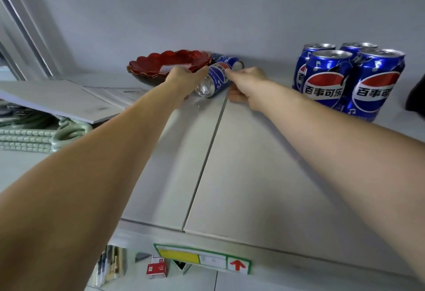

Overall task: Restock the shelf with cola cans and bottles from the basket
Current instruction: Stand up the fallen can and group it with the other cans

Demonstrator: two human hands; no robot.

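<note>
Grey shelf (pixel 230 152) top against a pale wall: we noted our left hand (pixel 184 79) and right hand (pixel 247 83) cupping a cola can (pixel 213 81) lying on its side beside a red bowl (pixel 161 65), well apart from four upright cans (pixel 345 76), and judged righting it next.

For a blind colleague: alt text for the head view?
Both hands, left and right, hold a lying can on the shelf top. A red bowl sits left, four upright cans right.
</note>
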